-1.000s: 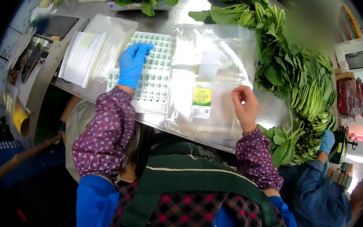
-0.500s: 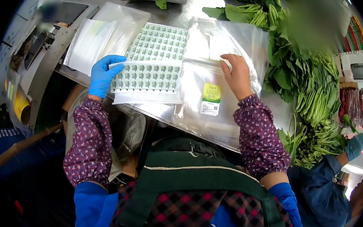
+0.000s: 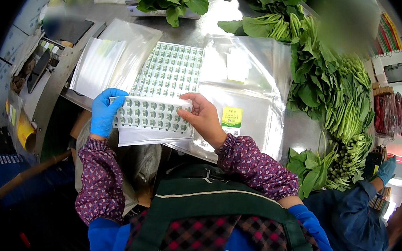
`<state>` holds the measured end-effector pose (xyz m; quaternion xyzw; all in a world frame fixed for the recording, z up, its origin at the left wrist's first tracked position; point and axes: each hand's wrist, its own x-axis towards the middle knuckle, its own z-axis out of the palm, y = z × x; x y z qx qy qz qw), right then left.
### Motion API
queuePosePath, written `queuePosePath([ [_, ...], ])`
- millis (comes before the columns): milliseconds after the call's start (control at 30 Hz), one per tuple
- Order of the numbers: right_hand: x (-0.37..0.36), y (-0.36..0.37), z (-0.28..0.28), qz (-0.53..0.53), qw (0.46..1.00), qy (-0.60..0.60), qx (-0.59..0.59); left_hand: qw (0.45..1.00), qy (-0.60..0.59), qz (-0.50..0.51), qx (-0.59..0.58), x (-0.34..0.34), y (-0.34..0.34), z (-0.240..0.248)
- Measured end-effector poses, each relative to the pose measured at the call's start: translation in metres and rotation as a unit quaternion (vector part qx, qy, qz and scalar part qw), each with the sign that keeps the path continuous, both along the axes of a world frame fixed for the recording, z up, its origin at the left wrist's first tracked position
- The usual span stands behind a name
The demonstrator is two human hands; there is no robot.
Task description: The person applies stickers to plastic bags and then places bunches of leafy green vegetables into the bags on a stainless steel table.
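A sheet of small green-and-white stickers [image 3: 172,64] lies before me, its near part folded up into a strip [image 3: 149,114]. My left hand [image 3: 104,113], in a blue glove, pinches the left end of this strip. At the strip's right end is my bare right hand [image 3: 203,118], thumb and forefinger closed on its edge; whether a single sticker is between them I cannot make out. Right of the sheet lie clear plastic bags [image 3: 260,102]. A yellow, green and white label [image 3: 231,118] is on the nearer bag, partly behind my right hand. A white label [image 3: 237,66] shows farther back.
More clear bags and white sheets [image 3: 97,65] lie at the left. Bunched leafy greens [image 3: 315,83] line the table's right side, and others sit on a scale [image 3: 172,5] at the back. A co-worker's gloved hand [image 3: 386,171] is at the far right.
My right hand has moved left and nearer, from the plastic bags to the sticker strip's right end. My left hand keeps its hold. The whole view has shifted slightly.
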<state>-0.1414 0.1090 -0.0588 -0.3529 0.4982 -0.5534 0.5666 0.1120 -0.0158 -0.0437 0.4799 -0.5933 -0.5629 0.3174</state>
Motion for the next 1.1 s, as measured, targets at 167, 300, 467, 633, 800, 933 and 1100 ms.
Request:
queuePosePath([
  [167, -0.001, -0.002, -0.010, -0.031, 0.998, -0.044, 0.025, 0.998, 0.024, -0.061, 0.006, -0.015, 0.008, 0.010],
  [300, -0.003, 0.000, -0.016, -0.042, 0.997, -0.041, 0.047, 0.998, 0.018, -0.059, 0.013, -0.011, 0.005, 0.003],
  [467, -0.013, 0.002, -0.005, -0.059, 0.994, -0.026, 0.088, 0.998, -0.007, -0.069, 0.004, -0.015, 0.004, 0.007],
  [633, -0.027, 0.002, 0.010, -0.055, 0.985, 0.112, 0.117, 0.999, 0.014, -0.047, -0.013, -0.024, 0.002, 0.003],
  [800, -0.036, 0.001, 0.005, -0.028, 0.965, 0.255, 0.053, 1.000, 0.004, -0.026, 0.004, -0.024, 0.000, -0.002],
  [933, -0.048, -0.004, -0.001, 0.017, 0.940, 0.341, -0.006, 1.000, 0.023, -0.012, 0.017, -0.027, -0.002, -0.007],
  [1100, -0.059, -0.016, 0.020, 0.012, 0.871, 0.470, -0.142, 0.999, 0.040, -0.005, 0.024, -0.028, -0.005, -0.009],
])
